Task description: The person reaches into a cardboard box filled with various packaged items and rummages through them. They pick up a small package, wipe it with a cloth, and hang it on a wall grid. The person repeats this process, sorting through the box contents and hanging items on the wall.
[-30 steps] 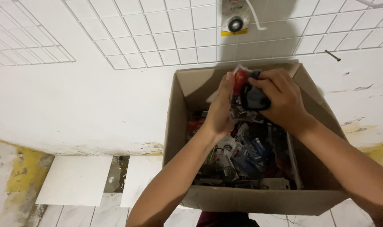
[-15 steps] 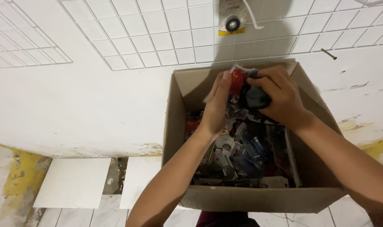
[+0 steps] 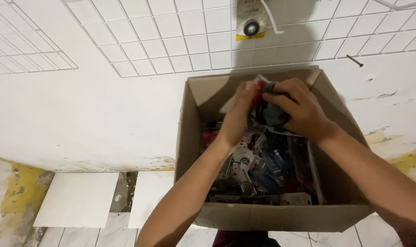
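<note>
above the open cardboard box [image 3: 196,151] at centre frame, the right hand [image 3: 296,111] has its fingers curled tight around a dark rounded part [image 3: 273,115], the left hand [image 3: 241,113] pinching its red-tipped end, packaged hardware [image 3: 263,171] piled beneath.

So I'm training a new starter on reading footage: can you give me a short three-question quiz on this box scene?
1. True or false: both hands are over the open cardboard box.
2. What does the right hand grip? A) a dark rounded object B) a white tile C) a loose nail
3. What fixture hangs on the tiled wall above the box?

Key
1. True.
2. A; the left hand touches it too, beside a red part.
3. A small packaged item with a black ring, on a yellow-edged card.
</note>
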